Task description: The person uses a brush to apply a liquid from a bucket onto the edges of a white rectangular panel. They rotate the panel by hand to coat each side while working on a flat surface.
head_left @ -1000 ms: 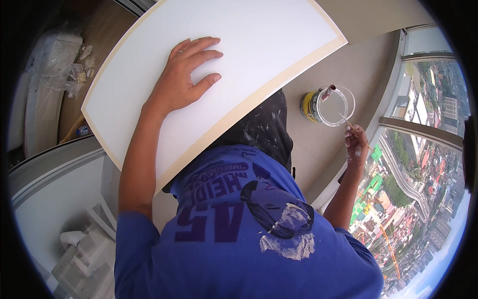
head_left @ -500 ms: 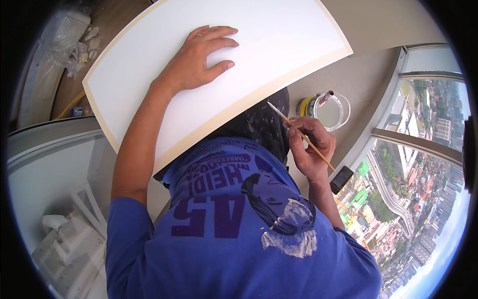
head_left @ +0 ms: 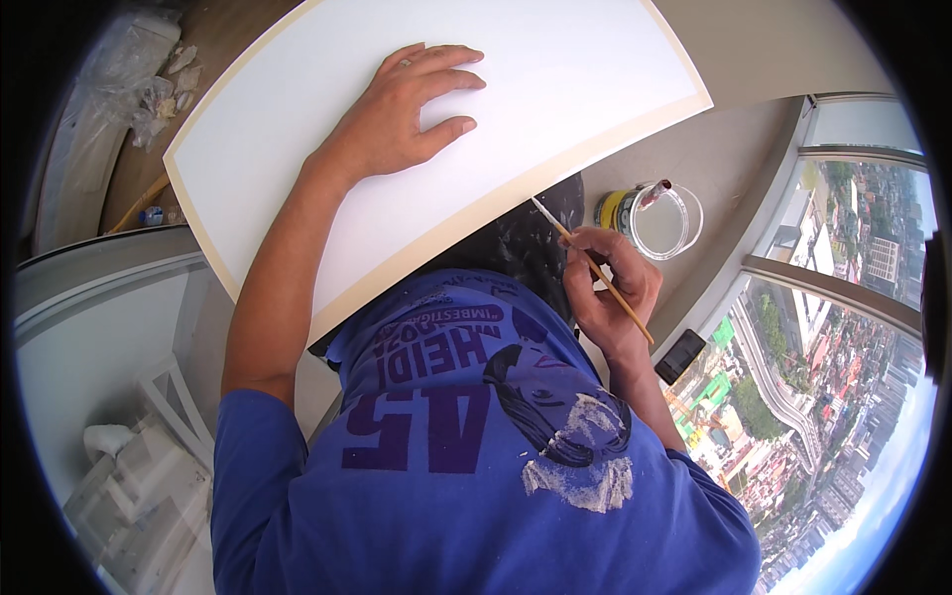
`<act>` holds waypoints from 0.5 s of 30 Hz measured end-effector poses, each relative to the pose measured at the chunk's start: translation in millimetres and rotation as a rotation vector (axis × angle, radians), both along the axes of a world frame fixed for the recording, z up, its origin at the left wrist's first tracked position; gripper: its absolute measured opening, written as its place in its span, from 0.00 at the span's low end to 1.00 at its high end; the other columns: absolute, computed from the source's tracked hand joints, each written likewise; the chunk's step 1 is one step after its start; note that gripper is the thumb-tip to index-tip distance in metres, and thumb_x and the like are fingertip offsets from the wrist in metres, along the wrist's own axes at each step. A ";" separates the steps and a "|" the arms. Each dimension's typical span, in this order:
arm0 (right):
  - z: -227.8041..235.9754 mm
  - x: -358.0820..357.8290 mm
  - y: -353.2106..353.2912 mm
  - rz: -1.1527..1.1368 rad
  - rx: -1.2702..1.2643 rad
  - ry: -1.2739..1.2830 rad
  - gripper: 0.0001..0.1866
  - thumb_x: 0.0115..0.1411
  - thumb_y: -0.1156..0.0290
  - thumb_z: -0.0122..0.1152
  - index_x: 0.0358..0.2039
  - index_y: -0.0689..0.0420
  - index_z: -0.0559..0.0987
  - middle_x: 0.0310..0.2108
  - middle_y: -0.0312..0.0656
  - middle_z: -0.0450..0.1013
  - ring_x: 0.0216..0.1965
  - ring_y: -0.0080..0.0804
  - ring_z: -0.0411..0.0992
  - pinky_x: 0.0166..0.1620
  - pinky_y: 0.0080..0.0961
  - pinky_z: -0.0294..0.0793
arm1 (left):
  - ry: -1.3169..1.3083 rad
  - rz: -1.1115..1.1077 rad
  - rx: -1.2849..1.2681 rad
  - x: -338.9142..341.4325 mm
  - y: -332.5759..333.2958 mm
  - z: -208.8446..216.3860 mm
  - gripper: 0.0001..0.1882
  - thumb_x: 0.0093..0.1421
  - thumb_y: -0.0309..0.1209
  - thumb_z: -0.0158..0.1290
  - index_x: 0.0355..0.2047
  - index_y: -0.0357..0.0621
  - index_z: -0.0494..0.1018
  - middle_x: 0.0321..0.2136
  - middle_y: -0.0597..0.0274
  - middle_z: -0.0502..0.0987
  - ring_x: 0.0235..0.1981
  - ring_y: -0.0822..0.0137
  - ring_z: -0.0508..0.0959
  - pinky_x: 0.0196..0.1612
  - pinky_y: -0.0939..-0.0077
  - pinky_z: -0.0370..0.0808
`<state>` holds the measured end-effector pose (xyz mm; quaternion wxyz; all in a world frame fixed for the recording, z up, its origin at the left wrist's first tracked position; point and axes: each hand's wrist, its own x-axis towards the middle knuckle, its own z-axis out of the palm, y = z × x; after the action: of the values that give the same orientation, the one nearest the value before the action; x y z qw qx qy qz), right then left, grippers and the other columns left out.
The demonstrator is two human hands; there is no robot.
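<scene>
A large white panel [head_left: 555, 89] with a tan border along its edges lies tilted across my lap. My left hand [head_left: 402, 114] rests on its white face, fingers spread and holding nothing. In my right hand [head_left: 615, 283] is a thin paintbrush [head_left: 598, 274], pinched by its wooden handle. White paint coats the brush's tip, which points up and left, close to the panel's near tan edge; whether it touches cannot be made out.
A paint bucket [head_left: 645, 218] with a wire handle and a larger brush [head_left: 656, 192] across its rim stands on the floor at the right. A black phone [head_left: 680, 357] lies beside the window [head_left: 773, 347]. Plastic-wrapped material [head_left: 129, 79] sits at the far left.
My right hand and the paintbrush have shifted slightly left, bringing the tip nearer the panel's edge. The panel and my left hand sit a little further right.
</scene>
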<state>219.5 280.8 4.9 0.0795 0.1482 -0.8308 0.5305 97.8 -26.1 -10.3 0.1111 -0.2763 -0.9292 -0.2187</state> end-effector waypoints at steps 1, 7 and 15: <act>0.8 -0.3 -0.4 0.002 -0.001 -0.005 0.06 0.59 0.81 0.67 0.37 0.59 0.82 0.30 0.41 0.82 0.28 0.24 0.81 0.33 0.21 0.78 | -0.004 0.000 0.001 -0.3 0.2 0.0 0.20 0.66 0.38 0.64 0.57 0.50 0.83 0.69 0.63 0.74 0.74 0.59 0.67 0.80 0.53 0.53; 5.3 -2.4 -3.5 0.004 0.051 -0.009 0.06 0.59 0.81 0.66 0.37 0.59 0.82 0.30 0.42 0.82 0.29 0.27 0.81 0.34 0.23 0.79 | -0.008 0.000 -0.002 -0.5 -0.5 2.7 0.20 0.66 0.38 0.64 0.57 0.50 0.83 0.69 0.63 0.74 0.74 0.59 0.67 0.80 0.53 0.53; -0.6 -5.4 -0.2 -0.035 0.036 0.001 0.06 0.58 0.81 0.67 0.37 0.60 0.82 0.31 0.43 0.82 0.30 0.29 0.82 0.36 0.24 0.80 | -0.004 0.011 -0.014 0.1 -1.1 2.2 0.20 0.66 0.38 0.64 0.57 0.51 0.83 0.69 0.64 0.74 0.73 0.60 0.67 0.80 0.54 0.53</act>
<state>214.1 280.6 4.3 0.0866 0.1355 -0.8425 0.5141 97.9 -27.2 -8.1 0.1086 -0.2713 -0.9326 -0.2120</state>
